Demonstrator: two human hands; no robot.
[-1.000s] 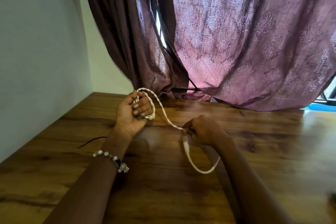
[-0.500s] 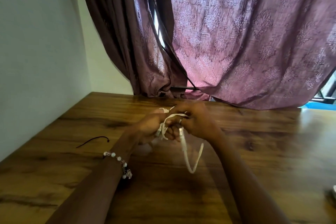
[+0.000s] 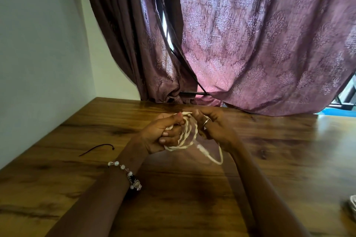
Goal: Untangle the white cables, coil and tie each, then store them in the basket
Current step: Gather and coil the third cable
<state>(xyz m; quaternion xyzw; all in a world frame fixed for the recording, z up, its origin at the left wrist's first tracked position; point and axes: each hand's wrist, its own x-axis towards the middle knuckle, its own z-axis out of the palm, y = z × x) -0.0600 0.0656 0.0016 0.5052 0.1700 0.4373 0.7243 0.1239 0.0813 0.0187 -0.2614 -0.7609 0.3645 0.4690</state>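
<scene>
One white cable point(image 3: 185, 134) was held in coils between two hands above the table, just below the middle of the frame.

Several loops of it, too blurred to count exactly, passed round the curled fingers of the left hand point(image 3: 162, 133), which clenched them, while the right hand point(image 3: 212, 128), wearing one ring point(image 3: 205, 122), pinched the loops from the other side; one loose end point(image 3: 212, 153) hung in a curve beneath the right hand. One beaded bracelet point(image 3: 128, 174) circled the left wrist. One thin black tie point(image 3: 96, 148) lay on the wooden table point(image 3: 289, 150) at centre left, well apart from the hands. Two patterned mauve curtains point(image 3: 260, 44) hung behind the table's far edge, and a pale wall point(image 3: 38, 44) filled the upper left of the frame.
</scene>
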